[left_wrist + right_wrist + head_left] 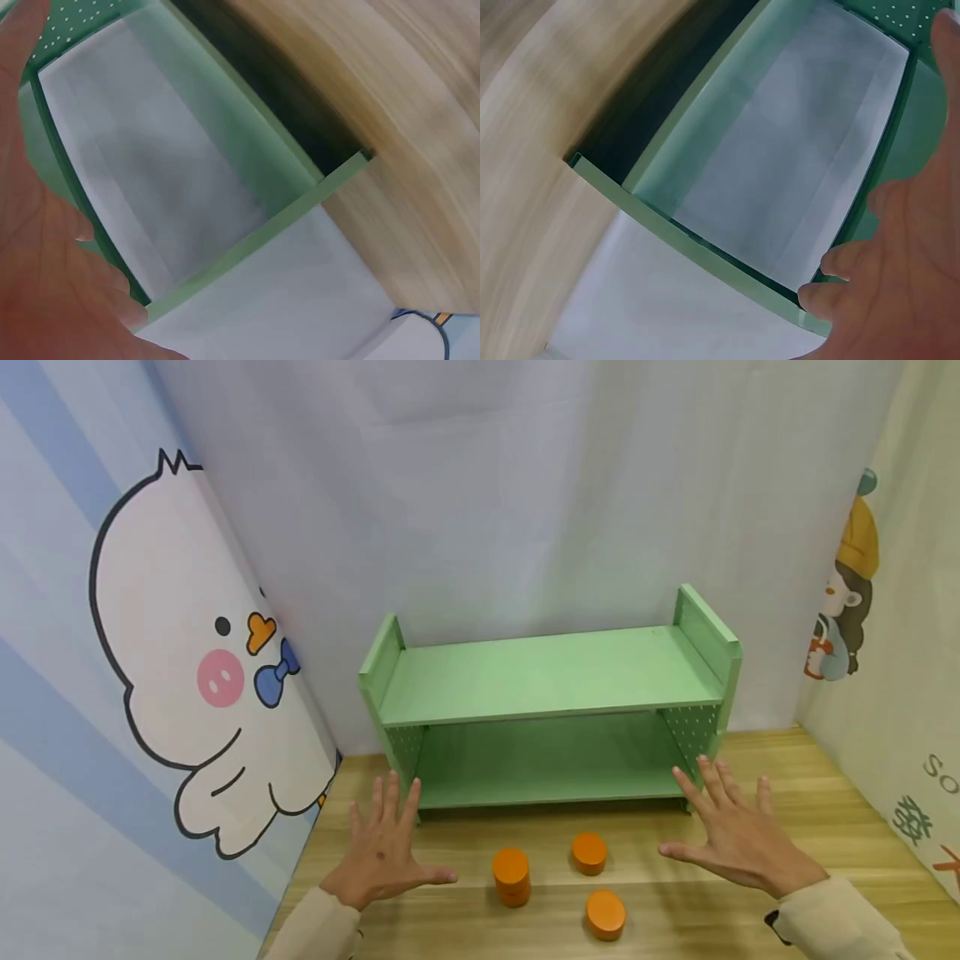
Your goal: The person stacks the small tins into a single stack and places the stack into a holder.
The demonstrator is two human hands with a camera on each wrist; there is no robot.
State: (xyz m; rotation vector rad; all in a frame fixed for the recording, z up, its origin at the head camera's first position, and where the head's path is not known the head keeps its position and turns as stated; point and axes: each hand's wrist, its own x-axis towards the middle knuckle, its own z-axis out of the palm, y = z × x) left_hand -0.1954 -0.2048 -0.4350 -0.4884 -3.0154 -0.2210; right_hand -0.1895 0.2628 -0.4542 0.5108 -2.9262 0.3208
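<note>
With fingers spread, my left hand [382, 853] hovers palm-down near the left front corner of a light green two-tier shelf [540, 677], holding nothing. My right hand [741, 840] is spread the same way by the shelf's right front corner, likewise holding nothing. Between the hands are orange round discs: a small stack [512, 870] nearer the left hand, a single disc [589, 852] behind, and another disc [605, 913] in front. Both wrist views show a palm beside the green shelf frame [247, 259].
The shelf stands on a wood-grain table [757, 777] against a pale grey curtain [525, 510]. On the left hangs a cloth [60, 793] with a white cartoon duck. A cream cloth [885, 693] with a cartoon figure covers the right side.
</note>
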